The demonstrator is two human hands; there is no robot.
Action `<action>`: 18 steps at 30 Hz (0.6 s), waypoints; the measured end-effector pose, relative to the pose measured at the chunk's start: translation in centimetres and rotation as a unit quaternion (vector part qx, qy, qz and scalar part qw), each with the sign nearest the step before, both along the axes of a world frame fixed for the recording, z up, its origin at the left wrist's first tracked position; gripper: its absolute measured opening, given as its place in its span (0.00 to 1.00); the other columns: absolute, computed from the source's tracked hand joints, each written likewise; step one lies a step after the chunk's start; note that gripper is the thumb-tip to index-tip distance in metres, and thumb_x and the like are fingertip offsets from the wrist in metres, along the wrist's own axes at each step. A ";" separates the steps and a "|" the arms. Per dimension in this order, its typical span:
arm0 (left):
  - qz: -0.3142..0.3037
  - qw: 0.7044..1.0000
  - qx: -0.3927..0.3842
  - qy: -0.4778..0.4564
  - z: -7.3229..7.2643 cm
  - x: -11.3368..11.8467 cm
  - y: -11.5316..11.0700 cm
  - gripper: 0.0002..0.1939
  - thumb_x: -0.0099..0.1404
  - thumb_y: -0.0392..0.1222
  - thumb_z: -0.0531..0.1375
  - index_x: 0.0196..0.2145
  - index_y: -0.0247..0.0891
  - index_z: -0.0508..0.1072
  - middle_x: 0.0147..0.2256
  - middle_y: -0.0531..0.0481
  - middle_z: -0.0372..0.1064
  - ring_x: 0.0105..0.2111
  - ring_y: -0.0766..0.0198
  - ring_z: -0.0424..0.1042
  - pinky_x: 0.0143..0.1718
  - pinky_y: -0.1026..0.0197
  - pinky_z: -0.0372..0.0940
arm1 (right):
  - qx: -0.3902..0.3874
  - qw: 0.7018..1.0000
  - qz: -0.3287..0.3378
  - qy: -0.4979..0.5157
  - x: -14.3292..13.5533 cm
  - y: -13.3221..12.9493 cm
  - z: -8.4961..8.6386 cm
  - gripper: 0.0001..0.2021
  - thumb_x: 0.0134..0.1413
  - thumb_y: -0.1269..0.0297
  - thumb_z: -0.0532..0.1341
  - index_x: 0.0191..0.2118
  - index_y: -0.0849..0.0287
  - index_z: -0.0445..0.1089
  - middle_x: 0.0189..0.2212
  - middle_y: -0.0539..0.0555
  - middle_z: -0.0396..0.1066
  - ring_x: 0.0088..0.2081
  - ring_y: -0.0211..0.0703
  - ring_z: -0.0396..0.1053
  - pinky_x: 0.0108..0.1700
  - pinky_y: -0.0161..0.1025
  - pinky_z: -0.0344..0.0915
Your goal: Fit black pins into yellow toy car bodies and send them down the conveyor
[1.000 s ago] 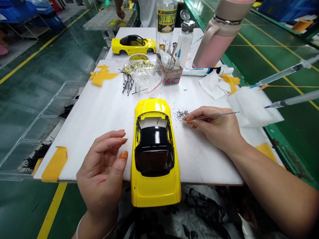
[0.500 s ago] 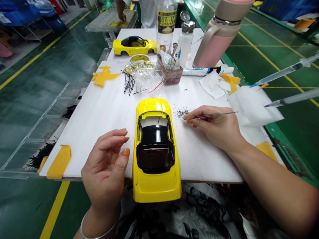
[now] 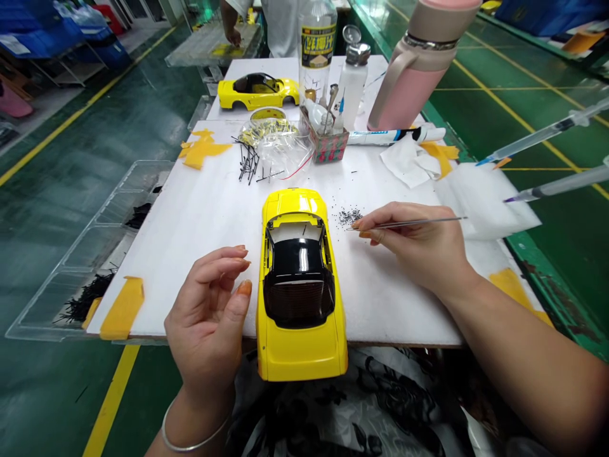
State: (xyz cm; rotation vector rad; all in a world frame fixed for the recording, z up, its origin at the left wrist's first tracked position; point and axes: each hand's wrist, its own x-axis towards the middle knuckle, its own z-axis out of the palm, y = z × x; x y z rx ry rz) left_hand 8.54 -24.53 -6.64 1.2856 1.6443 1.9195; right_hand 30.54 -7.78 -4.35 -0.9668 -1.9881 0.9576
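Observation:
A yellow model car body [image 3: 301, 355] with a black roof lies on the white work board [image 3: 190, 222], its near end jutting past the front edge. To its left, my left hand [image 3: 209, 311] is raised with fingers apart and holds nothing. My right hand [image 3: 413, 241], right of the car, pinches thin metal tweezers [image 3: 428, 221] between thumb and fingers. The tweezers' tip lies at the lower edge of a scatter of tiny black parts [image 3: 349, 216]. Whether the tip has a part in it is too small to tell.
Behind stand a second yellow car body [image 3: 257, 92], a clear bottle [image 3: 318, 51], a white pump bottle [image 3: 353, 89], a pink flask [image 3: 409, 70] and a small box of tools [image 3: 329, 145]. Syringes [image 3: 537, 143] lean in at right. A plastic tray [image 3: 95, 235] sits left; a person's hand [image 3: 233, 35] is far back.
The view has shifted slightly. My right hand and the tweezers have moved a little to the right, near the tiny black parts. My left hand keeps its pose beside the car body.

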 end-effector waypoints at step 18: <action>-0.014 1.000 0.013 -0.013 -0.6 -0.2 -0.2 0.14 0.69 0.29 0.62 0.49 0.41 0.78 0.52 0.44 0.72 0.56 0.60 0.72 0.59 0.60 0.72 | 0.238 0.940 0.245 -0.009 0.9 -2.8 2.0 0.12 0.59 0.85 0.61 0.41 0.61 0.76 0.41 0.55 0.82 0.40 0.36 0.81 0.43 0.28 0.75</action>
